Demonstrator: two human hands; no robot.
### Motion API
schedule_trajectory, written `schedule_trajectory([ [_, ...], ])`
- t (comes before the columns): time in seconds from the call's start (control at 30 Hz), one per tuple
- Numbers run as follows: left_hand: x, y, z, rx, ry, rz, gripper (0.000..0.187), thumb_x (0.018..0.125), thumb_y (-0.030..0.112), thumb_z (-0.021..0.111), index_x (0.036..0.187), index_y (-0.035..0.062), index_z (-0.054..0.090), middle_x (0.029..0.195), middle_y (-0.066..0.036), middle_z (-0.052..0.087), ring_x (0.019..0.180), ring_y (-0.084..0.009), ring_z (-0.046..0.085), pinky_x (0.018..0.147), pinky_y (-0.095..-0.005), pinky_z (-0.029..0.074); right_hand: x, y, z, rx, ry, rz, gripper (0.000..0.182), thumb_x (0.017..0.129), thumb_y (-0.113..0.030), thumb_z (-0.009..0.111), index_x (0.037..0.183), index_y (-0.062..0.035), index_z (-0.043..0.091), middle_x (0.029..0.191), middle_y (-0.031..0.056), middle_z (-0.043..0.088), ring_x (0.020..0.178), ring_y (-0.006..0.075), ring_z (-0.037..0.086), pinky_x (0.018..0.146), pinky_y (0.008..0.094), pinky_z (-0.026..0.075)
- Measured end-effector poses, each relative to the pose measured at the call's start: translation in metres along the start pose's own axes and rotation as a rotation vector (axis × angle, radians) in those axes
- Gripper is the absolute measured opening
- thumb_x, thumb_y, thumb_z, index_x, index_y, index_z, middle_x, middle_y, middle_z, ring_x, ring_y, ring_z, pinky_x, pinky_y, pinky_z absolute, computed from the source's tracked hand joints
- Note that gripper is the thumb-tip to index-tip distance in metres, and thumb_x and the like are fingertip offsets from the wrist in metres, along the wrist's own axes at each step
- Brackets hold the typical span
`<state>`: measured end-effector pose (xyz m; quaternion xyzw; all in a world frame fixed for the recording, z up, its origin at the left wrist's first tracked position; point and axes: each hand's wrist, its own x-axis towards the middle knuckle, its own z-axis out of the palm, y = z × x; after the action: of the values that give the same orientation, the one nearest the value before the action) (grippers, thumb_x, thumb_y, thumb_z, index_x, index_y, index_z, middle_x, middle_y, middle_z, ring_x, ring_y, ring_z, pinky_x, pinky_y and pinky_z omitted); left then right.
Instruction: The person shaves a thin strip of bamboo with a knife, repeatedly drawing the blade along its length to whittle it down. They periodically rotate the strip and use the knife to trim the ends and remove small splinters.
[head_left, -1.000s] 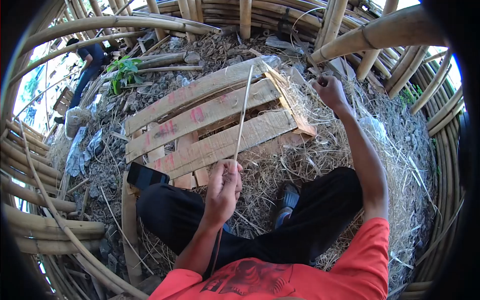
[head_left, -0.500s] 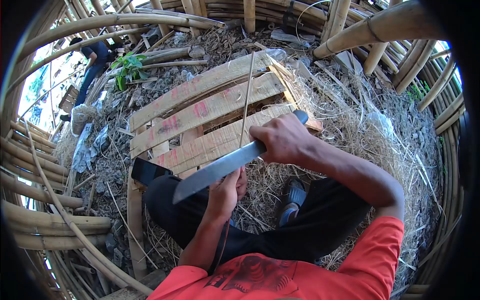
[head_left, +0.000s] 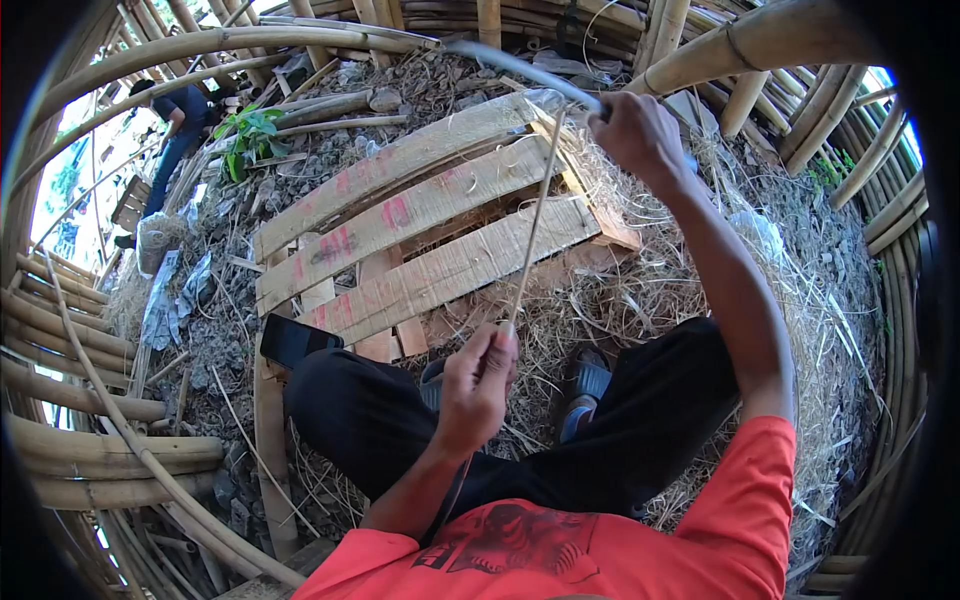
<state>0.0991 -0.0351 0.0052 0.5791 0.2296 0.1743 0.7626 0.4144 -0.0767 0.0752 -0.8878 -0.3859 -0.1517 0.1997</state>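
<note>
My left hand is closed around the lower end of a thin bamboo strip, above my lap. The strip slants up and away, its far end near my right hand and the blade. My right hand grips the handle of a machete out to the far right. The blade points up and to the left, a little blurred by motion. Most of the handle is hidden in my fist. Beneath the strip lies a low slatted wooden pallet with red marks.
A phone rests beside my left knee. Shavings cover the ground around the pallet. Bamboo poles enclose the place on the sides. A person bends over at the far left, past a green plant.
My right hand has swung the machete up and away, from across the strip near my left hand to the strip's far end. My left hand has shifted slightly up and right.
</note>
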Motion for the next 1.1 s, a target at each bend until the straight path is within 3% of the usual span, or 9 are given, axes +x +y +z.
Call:
schedule_trajectory([
  [0.07, -0.002, 0.009, 0.003, -0.053, -0.063, -0.018, 0.022, 0.101, 0.022, 0.047, 0.089, 0.0054, 0.054, 0.063, 0.007, 0.038, 0.053, -0.0010, 0.032, 0.046, -0.0193, 0.027, -0.001, 0.027, 0.017, 0.218, -0.088, 0.154, 0.023, 0.085, -0.023, 0.059, 0.071, -0.0055, 0.062, 0.053, 0.0040, 0.057, 0.047, 0.0130, 0.055, 0.050, 0.0285, 0.043],
  [0.17, 0.012, 0.003, -0.001, 0.122, 0.018, 0.103, 0.026, 0.101, 0.030, 0.047, 0.087, 0.0077, 0.050, 0.059, 0.009, 0.033, 0.047, 0.0007, 0.027, 0.041, -0.0182, 0.020, -0.021, 0.034, 0.027, 0.926, -0.259, 0.475, 0.029, 0.086, -0.033, 0.066, 0.077, -0.0068, 0.057, 0.052, -0.0054, 0.045, 0.043, 0.0057, 0.041, 0.044, 0.0234, 0.033],
  [0.27, 0.018, -0.001, -0.008, 0.073, 0.054, 0.069, 0.026, 0.100, 0.029, 0.048, 0.090, 0.0064, 0.053, 0.060, 0.009, 0.034, 0.049, 0.0011, 0.027, 0.042, -0.0178, 0.020, -0.032, 0.011, 0.008, 1.179, -0.361, 0.384, 0.030, 0.088, -0.036, 0.065, 0.079, -0.0083, 0.056, 0.052, -0.0087, 0.038, 0.043, 0.0031, 0.034, 0.042, 0.0216, 0.028],
  [0.4, 0.019, 0.001, -0.004, 0.128, 0.064, 0.069, 0.025, 0.100, 0.028, 0.049, 0.091, 0.0048, 0.055, 0.060, 0.008, 0.035, 0.049, 0.0007, 0.029, 0.042, -0.0184, 0.021, -0.055, -0.040, -0.006, 1.217, -0.586, -0.003, 0.036, 0.088, -0.039, 0.066, 0.090, -0.0034, 0.065, 0.054, -0.0077, 0.045, 0.044, 0.0026, 0.038, 0.041, 0.0233, 0.029],
  [0.47, 0.018, 0.003, -0.001, 0.142, 0.079, 0.098, 0.025, 0.100, 0.027, 0.049, 0.092, 0.0044, 0.056, 0.059, 0.008, 0.035, 0.049, 0.0005, 0.030, 0.042, -0.0187, 0.022, -0.062, -0.064, -0.018, 1.008, -0.654, -0.151, 0.032, 0.086, -0.033, 0.069, 0.089, -0.0015, 0.067, 0.055, -0.0059, 0.047, 0.046, 0.0044, 0.041, 0.044, 0.0241, 0.032],
  [0.63, 0.016, 0.003, -0.006, 0.191, 0.076, 0.150, 0.024, 0.101, 0.026, 0.048, 0.097, 0.0037, 0.056, 0.060, 0.007, 0.036, 0.049, -0.0004, 0.030, 0.042, -0.0188, 0.022, -0.072, -0.077, -0.007, 1.137, -0.735, -0.001, 0.029, 0.086, -0.031, 0.072, 0.085, -0.0037, 0.062, 0.057, -0.0052, 0.047, 0.048, 0.0027, 0.042, 0.044, 0.0229, 0.031],
  [0.97, -0.005, 0.003, -0.027, -0.052, -0.116, -0.066, 0.023, 0.103, 0.026, 0.043, 0.101, 0.0052, 0.051, 0.062, 0.006, 0.036, 0.051, -0.0014, 0.031, 0.044, -0.0187, 0.024, -0.052, -0.049, 0.003, 1.292, -0.451, 0.100, 0.034, 0.092, -0.038, 0.063, 0.080, -0.0056, 0.059, 0.053, -0.0065, 0.041, 0.045, 0.0027, 0.035, 0.043, 0.0229, 0.027],
  [1.03, -0.005, 0.002, -0.028, -0.056, -0.072, -0.075, 0.020, 0.102, 0.024, 0.045, 0.101, 0.0053, 0.050, 0.063, 0.006, 0.037, 0.053, -0.0015, 0.031, 0.046, -0.0185, 0.025, -0.049, -0.042, 0.004, 1.370, -0.461, 0.169, 0.034, 0.093, -0.036, 0.061, 0.081, -0.0047, 0.059, 0.051, -0.0066, 0.040, 0.045, 0.0025, 0.035, 0.043, 0.0231, 0.025],
  [1.1, -0.002, -0.001, -0.028, 0.009, 0.031, -0.008, 0.018, 0.101, 0.024, 0.047, 0.100, 0.0058, 0.050, 0.063, 0.006, 0.036, 0.052, -0.0014, 0.031, 0.045, -0.0184, 0.024, -0.056, -0.043, 0.004, 1.173, -0.473, 0.060, 0.033, 0.092, -0.034, 0.063, 0.080, -0.0040, 0.060, 0.052, -0.0060, 0.042, 0.046, 0.0026, 0.036, 0.043, 0.0235, 0.025],
])
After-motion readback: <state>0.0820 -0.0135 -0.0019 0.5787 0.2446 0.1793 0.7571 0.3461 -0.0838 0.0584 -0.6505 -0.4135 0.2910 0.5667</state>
